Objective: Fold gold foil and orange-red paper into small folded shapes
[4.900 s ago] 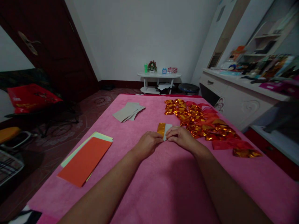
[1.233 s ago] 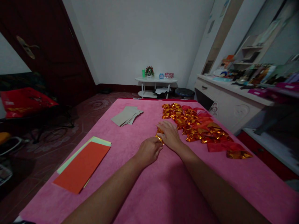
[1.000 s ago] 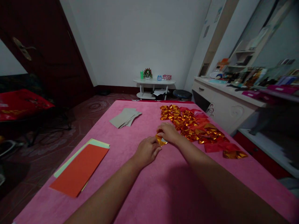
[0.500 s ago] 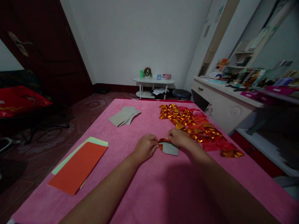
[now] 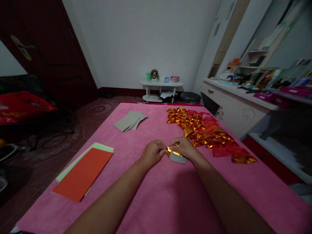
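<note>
A small sheet of foil paper (image 5: 177, 158), grey on one face and shiny gold on the other, lies partly folded on the pink cloth. At its left end my left hand (image 5: 153, 152) pinches the edge between thumb and fingers. My right hand (image 5: 184, 147) is closed on its far edge, where a gold strip shows over the grey face. The fingers hide part of the fold. Beyond my right hand spreads a pile of folded gold foil pieces (image 5: 195, 125), with red paper among them.
Left of the hands lie orange paper sheets (image 5: 84, 174) over pale green ones. A fanned stack of grey sheets (image 5: 131, 120) is farther back. The pink-covered table (image 5: 146, 201) stands beside a white dresser (image 5: 239, 107) on the right. A small white table (image 5: 161, 83) stands by the wall.
My right hand has shifted slightly left along the foil paper. The far edge is now folded over, showing a bright gold strip. My left hand stays at the left end.
</note>
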{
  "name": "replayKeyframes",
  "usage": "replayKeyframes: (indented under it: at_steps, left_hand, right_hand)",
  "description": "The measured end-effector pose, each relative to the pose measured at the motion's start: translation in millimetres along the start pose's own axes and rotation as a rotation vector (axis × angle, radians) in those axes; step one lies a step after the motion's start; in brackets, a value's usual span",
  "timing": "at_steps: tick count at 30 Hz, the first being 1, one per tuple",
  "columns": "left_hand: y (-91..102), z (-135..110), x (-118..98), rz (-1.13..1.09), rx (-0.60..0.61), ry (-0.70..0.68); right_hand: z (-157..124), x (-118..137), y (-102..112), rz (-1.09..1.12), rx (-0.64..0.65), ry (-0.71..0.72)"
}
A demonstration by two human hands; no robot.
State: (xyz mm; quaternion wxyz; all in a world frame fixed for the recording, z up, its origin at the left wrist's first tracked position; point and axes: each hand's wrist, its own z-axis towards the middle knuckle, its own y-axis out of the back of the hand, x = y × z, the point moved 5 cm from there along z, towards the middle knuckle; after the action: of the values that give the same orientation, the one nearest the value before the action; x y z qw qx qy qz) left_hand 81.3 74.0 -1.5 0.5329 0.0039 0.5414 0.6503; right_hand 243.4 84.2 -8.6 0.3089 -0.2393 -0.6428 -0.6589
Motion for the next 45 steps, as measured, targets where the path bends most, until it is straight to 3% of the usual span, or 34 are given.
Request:
replayKeyframes:
  at_steps: [5,9,12,16,23,30,34,37,40,42,45]
  left_hand:
    - [-1.1,4,18,-0.070,-0.111,0.264]
    - [-0.6,5,19,-0.133,-0.109,0.243]
    - [-1.2,5,24,-0.339,-0.099,0.307]
    - [0.6,2,34,-0.672,-0.176,0.472]
    - [4.1,-3,32,-0.772,-0.223,0.509]
    - [5.4,-1,26,-0.659,-0.290,0.476]
    - [9.7,3,30,-0.649,-0.096,0.433]
    - [15.5,2,33,-0.629,0.143,0.409]
    - [20.4,3,28,-0.573,0.397,0.358]
    - [23.3,7,25,-0.528,0.482,0.320]
    - [22.6,21,22,-0.464,0.523,0.257]
  right_hand:
    - [-6,4,-6,0.268,0.061,0.004]
    - [-7,8,-6,0.359,0.033,0.026]
    - [-7,10,-7,0.495,-0.004,0.012]
    - [-9,16,-9,0.652,-0.007,-0.049]
    - [-15,38,-15,0.476,0.100,-0.015]
    - [-17,41,-22,0.491,0.057,-0.031]
    - [-17,43,-28,0.451,0.132,0.041]
    - [-18,45,-34,0.407,0.216,0.085]
    - [-19,41,-43,0.410,0.253,0.000]
    - [-19,39,-44,0.376,0.198,-0.023]
    - [-19,44,-34,0.193,0.038,0.068]
